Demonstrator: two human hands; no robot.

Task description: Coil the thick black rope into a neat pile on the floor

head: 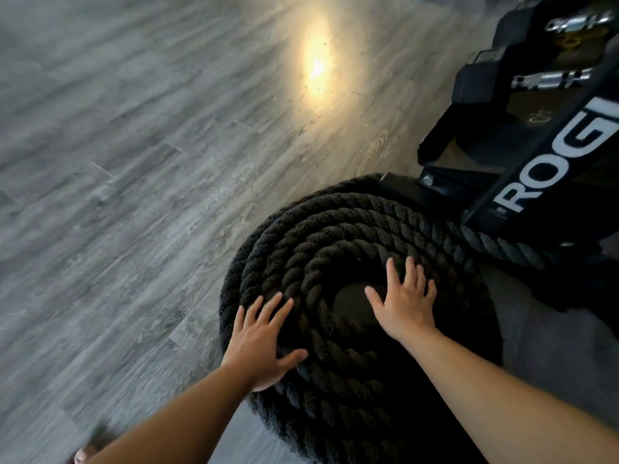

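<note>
The thick black rope (pixel 335 236) lies on the floor as a round flat spiral of several turns, low and right of centre. My left hand (pixel 264 339) rests flat on the coil's left edge, fingers spread and straight. My right hand (pixel 407 303) lies flat near the coil's middle, fingers spread, thumb toward the dark centre. One strand of the rope (pixel 502 249) runs off to the right under a black frame.
A black metal rack (pixel 549 175) with white lettering stands at the right, touching the coil's far side. Dumbbells (pixel 549 78) sit on it higher up. Grey wood-look floor (pixel 134 195) spreads left and ahead. A foot (pixel 85 455) shows at the bottom left.
</note>
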